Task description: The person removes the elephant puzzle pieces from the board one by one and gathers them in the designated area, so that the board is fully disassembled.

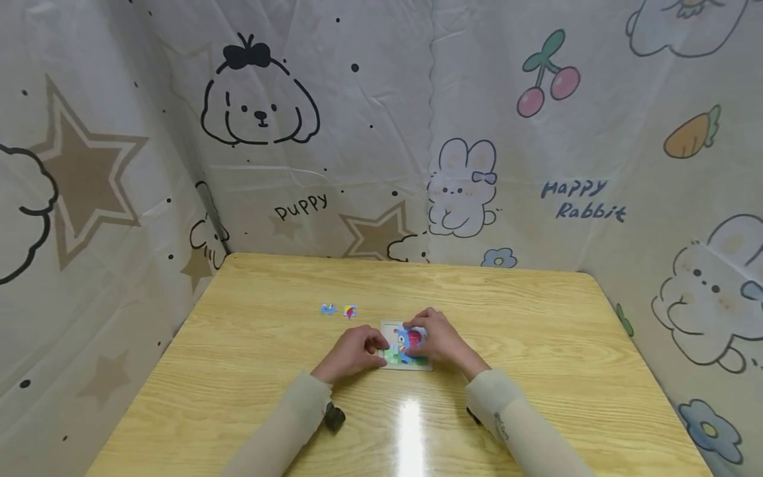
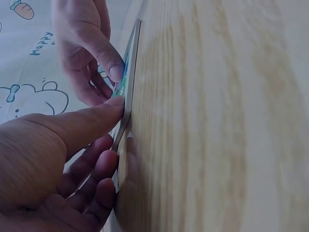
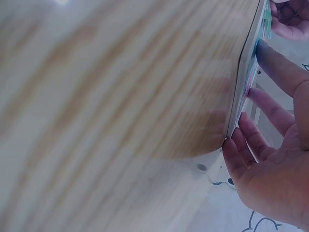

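Observation:
A small jigsaw puzzle board (image 1: 390, 326) with a pale frame lies on the table, its picture mostly blue, red and green. At its left side, my left hand (image 1: 353, 352) grips the edge; the thumb (image 2: 108, 107) lies on the near part and the curled fingers (image 2: 105, 164) sit farther along. My right hand (image 1: 441, 338) reaches over the right half, hiding part of the picture. Its thumb (image 3: 273, 63) and index finger touch the picture with a gap between them, while the other fingers rest by the board's far edge.
Behind the board to the left, two loose puzzle pieces lie on the wooden table (image 1: 524, 318): a blue piece (image 1: 328, 309) and a yellow, red and blue piece (image 1: 350, 311). A printed curtain (image 1: 369, 132) hangs around the table's back and sides.

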The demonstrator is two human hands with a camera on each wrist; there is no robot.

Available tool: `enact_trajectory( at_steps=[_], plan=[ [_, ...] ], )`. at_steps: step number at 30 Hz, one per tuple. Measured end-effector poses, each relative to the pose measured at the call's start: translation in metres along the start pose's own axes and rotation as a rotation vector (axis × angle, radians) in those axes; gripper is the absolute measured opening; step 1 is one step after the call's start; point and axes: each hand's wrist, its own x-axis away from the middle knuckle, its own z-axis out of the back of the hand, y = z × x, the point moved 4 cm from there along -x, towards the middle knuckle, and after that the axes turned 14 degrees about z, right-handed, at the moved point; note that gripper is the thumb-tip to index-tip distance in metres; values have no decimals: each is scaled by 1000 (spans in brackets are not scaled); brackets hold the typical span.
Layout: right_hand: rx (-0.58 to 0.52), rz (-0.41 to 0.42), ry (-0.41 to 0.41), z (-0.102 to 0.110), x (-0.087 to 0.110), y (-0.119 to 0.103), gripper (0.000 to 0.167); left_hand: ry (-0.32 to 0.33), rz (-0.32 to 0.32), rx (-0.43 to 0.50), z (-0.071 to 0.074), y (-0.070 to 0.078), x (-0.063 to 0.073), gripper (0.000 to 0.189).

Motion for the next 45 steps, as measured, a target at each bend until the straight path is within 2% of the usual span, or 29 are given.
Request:
enact_trajectory(
  at_steps=[7,14,22,30,35,45],
  plan=[
    [6,-10,2,0,-1,1,50,-29,-29,12,-1,1,1,22],
    [-7,-9,5,0,-1,0,48,-13,-58,-3,-3,1,2,18],
    [-2,-12,6,1,-1,-2,48,-26,-36,-7,-3,2,0,22],
    [1,-15,0,-1,-1,0,50,-15,-67,-1,-5,-1,-1,20],
    [-2,-8,1,-1,0,1,50,-7,-65,-5,-5,-3,-2,20],
    [7,1,-5,-1,-1,3,50,-1,-73,40,3,-3,0,21]
  ],
)
